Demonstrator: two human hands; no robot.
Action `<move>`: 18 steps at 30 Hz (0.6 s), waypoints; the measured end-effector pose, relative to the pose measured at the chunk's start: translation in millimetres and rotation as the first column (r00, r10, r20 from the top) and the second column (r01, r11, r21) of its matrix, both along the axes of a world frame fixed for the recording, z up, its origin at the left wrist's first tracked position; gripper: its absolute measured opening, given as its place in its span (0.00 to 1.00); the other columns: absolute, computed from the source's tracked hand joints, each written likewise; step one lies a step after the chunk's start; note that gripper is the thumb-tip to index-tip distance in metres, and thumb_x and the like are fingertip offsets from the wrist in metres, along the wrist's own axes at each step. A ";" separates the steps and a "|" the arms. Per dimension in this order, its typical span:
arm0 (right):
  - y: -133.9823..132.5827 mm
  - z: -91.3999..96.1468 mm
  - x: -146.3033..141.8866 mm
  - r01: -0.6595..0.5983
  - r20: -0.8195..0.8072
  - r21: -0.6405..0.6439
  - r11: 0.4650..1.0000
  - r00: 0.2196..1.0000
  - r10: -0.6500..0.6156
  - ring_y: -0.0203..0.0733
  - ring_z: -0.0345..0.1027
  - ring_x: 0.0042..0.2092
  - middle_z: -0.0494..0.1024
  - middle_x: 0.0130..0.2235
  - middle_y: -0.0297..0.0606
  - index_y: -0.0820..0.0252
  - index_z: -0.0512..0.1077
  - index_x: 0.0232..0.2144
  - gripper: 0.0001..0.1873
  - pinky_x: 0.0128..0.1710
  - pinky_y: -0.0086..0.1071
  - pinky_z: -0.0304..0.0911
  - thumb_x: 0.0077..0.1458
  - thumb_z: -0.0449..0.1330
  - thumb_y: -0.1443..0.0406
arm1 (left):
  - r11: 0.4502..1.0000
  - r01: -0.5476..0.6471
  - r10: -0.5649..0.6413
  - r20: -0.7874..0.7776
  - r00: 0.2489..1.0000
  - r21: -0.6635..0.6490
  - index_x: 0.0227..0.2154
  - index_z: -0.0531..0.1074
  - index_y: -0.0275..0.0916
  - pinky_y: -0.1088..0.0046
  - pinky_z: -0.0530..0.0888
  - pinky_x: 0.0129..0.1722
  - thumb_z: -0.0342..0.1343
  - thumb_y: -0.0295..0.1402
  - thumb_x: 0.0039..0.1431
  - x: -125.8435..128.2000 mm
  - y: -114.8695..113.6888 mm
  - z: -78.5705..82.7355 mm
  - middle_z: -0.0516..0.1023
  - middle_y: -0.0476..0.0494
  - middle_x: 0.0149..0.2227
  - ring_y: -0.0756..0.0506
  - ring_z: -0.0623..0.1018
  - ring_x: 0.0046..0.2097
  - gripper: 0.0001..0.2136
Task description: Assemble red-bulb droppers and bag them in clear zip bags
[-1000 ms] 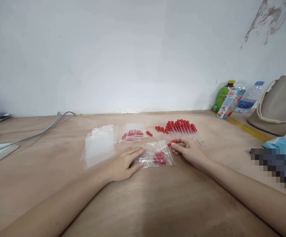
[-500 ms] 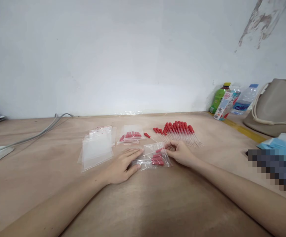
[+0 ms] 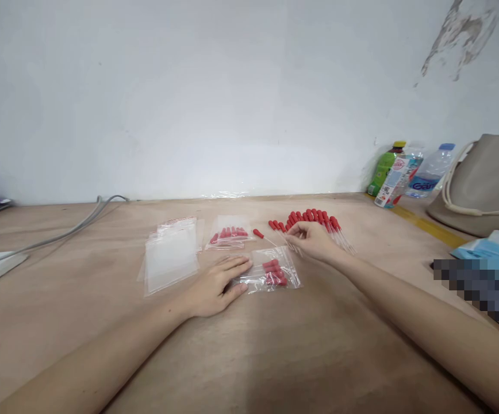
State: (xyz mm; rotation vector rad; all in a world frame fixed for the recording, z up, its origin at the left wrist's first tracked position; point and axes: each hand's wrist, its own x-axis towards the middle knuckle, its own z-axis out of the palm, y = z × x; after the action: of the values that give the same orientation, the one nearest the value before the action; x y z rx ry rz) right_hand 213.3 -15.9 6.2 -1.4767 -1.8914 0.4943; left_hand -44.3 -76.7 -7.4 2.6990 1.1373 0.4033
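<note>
My left hand (image 3: pixel 220 287) lies flat, fingers stretched, pressing on the left end of a clear zip bag (image 3: pixel 256 284). Inside that bag, several red-bulbed droppers (image 3: pixel 275 273) lie side by side with their bulbs to the right. My right hand (image 3: pixel 312 240) is at the left part of a fanned pile of droppers (image 3: pixel 318 215), thumb and fingers pinched on one, its bulb mostly hidden by the fingers. One single dropper (image 3: pixel 258 233) lies apart, behind the bag.
A stack of flat clear bags (image 3: pixel 169 259) lies to the left. Behind, a bag with droppers (image 3: pixel 232 230) rests on the table. Bottles (image 3: pixel 430 172), a carton (image 3: pixel 394 184), a beige handbag (image 3: pixel 482 184) and a blue packet (image 3: pixel 491 247) line the right side; a grey cable (image 3: pixel 72 227) runs at left.
My right hand has left the bag's opening and moved back to the dropper pile. The dropper it held at the opening now lies in the bag. My left hand stays on the bag.
</note>
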 end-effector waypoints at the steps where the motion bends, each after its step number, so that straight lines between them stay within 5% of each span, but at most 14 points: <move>1: 7.1 3.8 -4.2 0.021 0.056 0.022 1.000 0.998 -0.022 0.36 0.67 0.32 0.75 0.30 0.37 0.62 0.71 0.27 0.07 0.31 0.26 0.60 0.45 0.57 0.64 | 1.000 0.002 -0.002 0.002 1.000 0.000 0.57 0.54 0.44 0.59 0.58 0.57 0.42 0.40 0.61 0.0 0.1 -0.2 0.56 0.44 0.59 0.42 0.57 0.60 0.22; 4: 28.4 8.8 -25.5 0.045 0.226 -0.005 0.999 0.973 -0.043 0.36 0.68 0.36 0.75 0.34 0.38 0.62 0.69 0.30 0.08 0.34 0.25 0.60 0.44 0.59 0.65 | 1.000 0.002 -0.002 -0.005 1.000 0.000 0.57 0.54 0.43 0.59 0.58 0.57 0.42 0.40 0.61 0.2 0.2 -0.3 0.56 0.43 0.59 0.42 0.57 0.60 0.22; 8: 47.2 2.6 -58.4 0.090 0.311 -0.085 0.992 0.948 -0.059 0.44 0.68 0.39 0.74 0.39 0.47 0.65 0.67 0.39 0.22 0.33 0.29 0.61 0.37 0.64 0.64 | 1.000 0.015 -0.015 0.000 1.000 0.010 0.57 0.54 0.43 0.58 0.57 0.57 0.42 0.40 0.61 -0.3 -0.3 0.0 0.56 0.43 0.59 0.42 0.58 0.59 0.22; 11: 50.3 -2.2 -74.0 0.115 0.362 -0.128 0.985 0.930 -0.061 0.48 0.69 0.40 0.74 0.39 0.52 0.67 0.68 0.37 0.18 0.34 0.32 0.61 0.41 0.62 0.65 | 1.000 0.025 -0.025 -0.002 1.000 0.011 0.57 0.54 0.43 0.58 0.57 0.57 0.42 0.39 0.62 -0.8 -0.5 0.3 0.56 0.43 0.59 0.42 0.58 0.59 0.22; 14: 46.4 1.4 -74.0 0.080 0.365 -0.129 0.988 0.931 -0.028 0.47 0.69 0.39 0.75 0.37 0.52 0.67 0.69 0.35 0.12 0.34 0.31 0.61 0.45 0.59 0.67 | 1.000 0.017 -0.016 -0.011 1.000 0.006 0.57 0.54 0.42 0.58 0.58 0.57 0.42 0.39 0.61 -0.6 -1.0 1.2 0.56 0.43 0.60 0.42 0.57 0.60 0.22; 18: 35.3 13.2 -41.3 0.050 0.295 -0.035 0.998 0.955 -0.037 0.42 0.68 0.39 0.73 0.40 0.49 0.67 0.61 0.45 0.18 0.36 0.30 0.60 0.50 0.53 0.70 | 1.000 0.014 -0.014 -0.016 1.000 0.015 0.57 0.54 0.43 0.58 0.59 0.56 0.42 0.39 0.61 0.0 -1.0 1.6 0.57 0.43 0.59 0.42 0.58 0.59 0.22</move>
State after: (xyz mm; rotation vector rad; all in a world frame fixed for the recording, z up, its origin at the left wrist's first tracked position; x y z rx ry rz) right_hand 171.9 19.4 19.4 -1.6929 -2.0804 0.3071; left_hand -44.3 -77.8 -5.8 2.7260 1.1237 0.3905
